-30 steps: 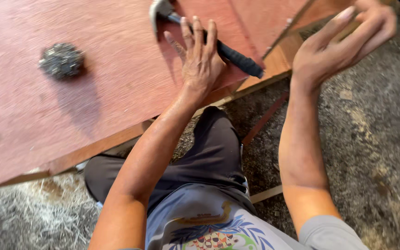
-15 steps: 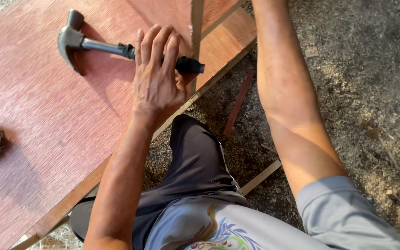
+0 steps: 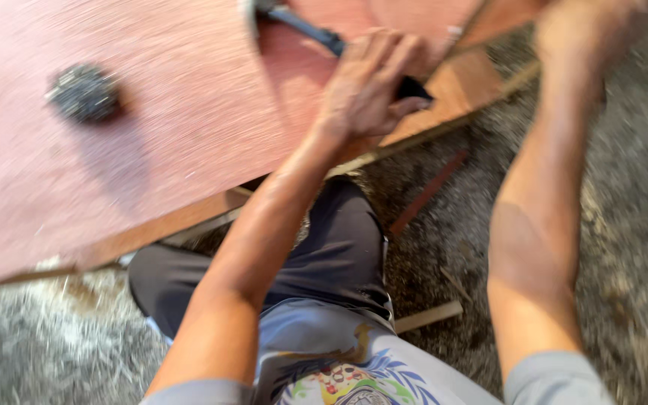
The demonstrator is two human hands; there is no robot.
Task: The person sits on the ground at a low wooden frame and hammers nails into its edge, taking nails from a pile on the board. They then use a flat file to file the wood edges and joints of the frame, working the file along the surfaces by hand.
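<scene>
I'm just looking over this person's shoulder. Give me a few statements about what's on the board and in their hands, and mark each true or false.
1. The left hand rests on the handle of a hammer. True.
2. The hammer lies on the ground beside the board. False: it lies on the reddish board.
3. A dark, rough clump sits on the board, apart from the hammer. True.
4. The right hand grips the dark clump. False: it is raised at the board's far corner, blurred, well away from the clump.
5. The person wears dark trousers. True.
</scene>
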